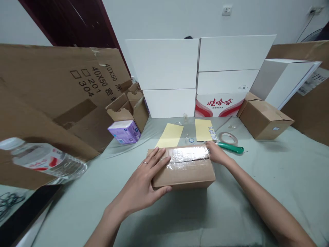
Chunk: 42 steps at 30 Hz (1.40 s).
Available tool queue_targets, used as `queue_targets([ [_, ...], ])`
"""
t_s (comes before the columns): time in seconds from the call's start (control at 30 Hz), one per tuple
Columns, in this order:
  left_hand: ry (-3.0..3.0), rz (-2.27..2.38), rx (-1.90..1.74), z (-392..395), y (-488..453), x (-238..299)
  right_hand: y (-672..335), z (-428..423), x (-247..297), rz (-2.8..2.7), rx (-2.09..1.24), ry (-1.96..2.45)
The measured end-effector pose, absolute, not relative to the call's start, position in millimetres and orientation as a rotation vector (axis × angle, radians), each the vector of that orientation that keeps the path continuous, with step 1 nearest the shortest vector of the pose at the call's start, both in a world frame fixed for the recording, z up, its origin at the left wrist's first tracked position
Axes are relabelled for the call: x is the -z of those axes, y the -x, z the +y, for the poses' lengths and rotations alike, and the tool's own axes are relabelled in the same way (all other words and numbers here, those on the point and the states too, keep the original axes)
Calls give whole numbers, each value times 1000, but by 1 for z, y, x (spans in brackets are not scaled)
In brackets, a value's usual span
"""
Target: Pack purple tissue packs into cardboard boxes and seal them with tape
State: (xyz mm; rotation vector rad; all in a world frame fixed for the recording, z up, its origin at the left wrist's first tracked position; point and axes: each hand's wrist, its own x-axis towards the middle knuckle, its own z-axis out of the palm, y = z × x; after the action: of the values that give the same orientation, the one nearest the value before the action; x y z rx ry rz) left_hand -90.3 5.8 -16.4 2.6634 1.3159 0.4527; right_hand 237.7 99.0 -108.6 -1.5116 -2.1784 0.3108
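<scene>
One spread left hand (144, 180) rests on the taped carton (189, 171); the right hand (215, 153), at its far right corner, hides whether it grips anything.

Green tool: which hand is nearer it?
Right: the right hand is beside the green tool, at the right end of the taped box; the left hand is farther, on its left end.

Left hand (142, 181) palm down — fingers (161, 166) extended, thumb (160, 193) apart; right hand (217, 153) partly hidden — forearm (259, 190) slanting inward.
</scene>
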Motion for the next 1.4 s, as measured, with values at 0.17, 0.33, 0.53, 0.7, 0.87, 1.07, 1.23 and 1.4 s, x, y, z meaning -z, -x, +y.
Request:
queue_targets([
  [0.17,-2678,1230,-509,0,88,15,-306,88,95,-1935,-319,1738],
  [0.33,-2699,1126,-526,0,77,17,-362,94,93,-1631,-184,2090],
  [0.53,-2686,1112,-496,0,70,18,-360,122,92,-1413,-226,2289],
  [0.7,-2714,1153,-541,-6,66,29,-345,117,53,-1359,-135,2149],
  [0.87,-2633,1194,-559,-5,54,14,-292,61,-1,-1598,-180,1743],
  [1.07,-1968,920,-808,-3,30,-26,-206,-2,-35,-1838,73,1141],
  [1.23,-1379,908,-1048,-2,27,-11,-194,-11,-37,-1969,-138,880],
  [1.4,-978,842,-1063,8,29,-6,-198,-12,-39,-2095,-326,816],
])
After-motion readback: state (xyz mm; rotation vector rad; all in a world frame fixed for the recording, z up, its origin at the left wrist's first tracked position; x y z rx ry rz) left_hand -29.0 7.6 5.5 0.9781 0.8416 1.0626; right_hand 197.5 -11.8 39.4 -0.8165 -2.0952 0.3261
